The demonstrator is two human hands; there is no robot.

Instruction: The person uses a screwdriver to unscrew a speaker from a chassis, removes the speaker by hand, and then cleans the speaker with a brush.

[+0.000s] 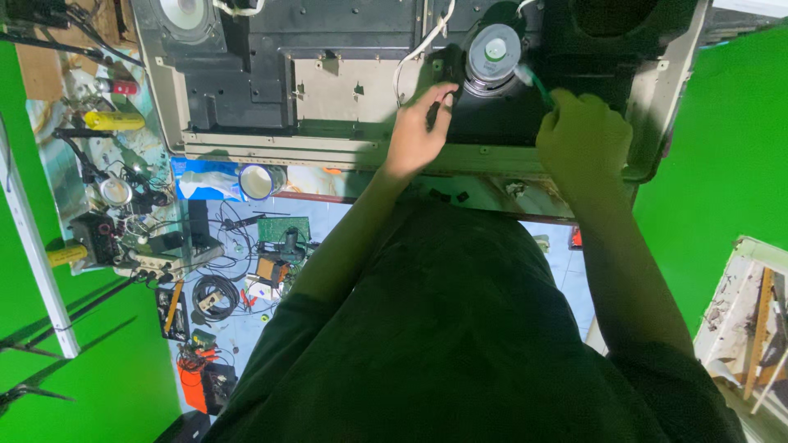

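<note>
A large opened device with a black inner panel and pale metal frame (246, 148) lies flat in front of me. A round grey speaker (493, 51) sits in its upper middle. My left hand (417, 131) rests on the black housing just left of the speaker, fingers curled against it. My right hand (581, 139) is closed around a green-handled tool (538, 85) whose tip points toward the speaker's right edge. A white cable (410, 57) runs down the panel beside my left hand.
A second speaker (187, 16) sits at the panel's upper left. Below, the floor holds a green circuit board (283, 230), coiled wires, a roll of tape (256, 181) and small tools. Green cloth lies left and right. A wooden frame (751, 320) stands at right.
</note>
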